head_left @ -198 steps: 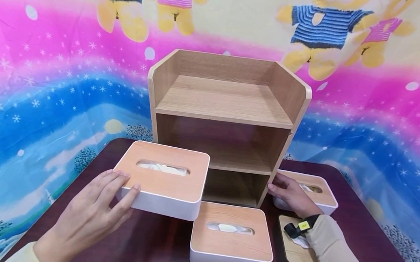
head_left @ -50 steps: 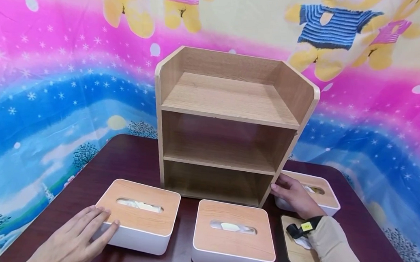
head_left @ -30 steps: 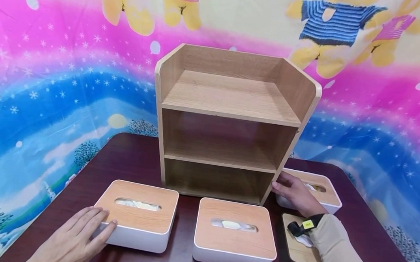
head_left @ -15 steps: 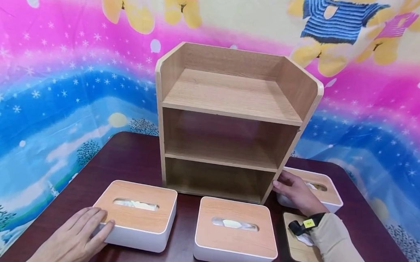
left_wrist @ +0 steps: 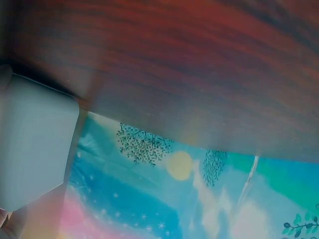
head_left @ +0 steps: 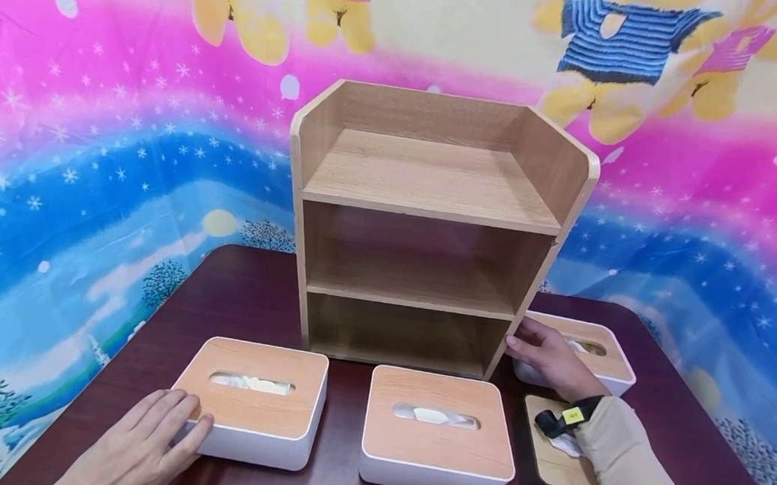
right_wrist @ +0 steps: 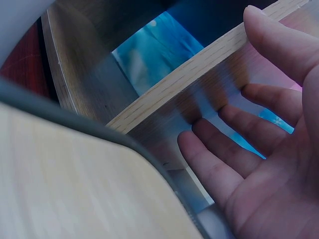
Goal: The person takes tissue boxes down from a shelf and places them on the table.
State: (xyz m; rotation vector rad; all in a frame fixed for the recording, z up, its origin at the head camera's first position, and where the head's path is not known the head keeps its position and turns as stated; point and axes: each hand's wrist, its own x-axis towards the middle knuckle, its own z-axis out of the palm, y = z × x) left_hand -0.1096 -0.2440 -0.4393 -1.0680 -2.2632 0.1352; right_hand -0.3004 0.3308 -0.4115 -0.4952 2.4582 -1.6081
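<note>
My left hand (head_left: 145,436) grips the near left corner of a white tissue box (head_left: 248,405) with a wood-look lid, fingers over the lid, thumb on the front wall. The box sits on the table; its white end (left_wrist: 40,139) fills the left of the left wrist view. My right hand (head_left: 556,363) rests against the right side of a three-tier wooden shelf (head_left: 434,172). In the right wrist view its fingers stretch nearly straight along the outer face of the side panel (right_wrist: 174,89), thumb tip at the front edge. No items show on the shelf's tiers.
A second white tissue box (head_left: 434,456) stands before the shelf. Right of it is a black-sided tissue box (head_left: 562,465), partly under my right forearm. Behind my right hand sits another white tissue box (head_left: 613,356). A printed cloth (head_left: 95,177) hangs behind the dark table (head_left: 250,285).
Several seconds ago my left hand held the left tissue box raised before the shelf; it is now lower and further left, on the table. My right hand has stayed at the shelf's side.
</note>
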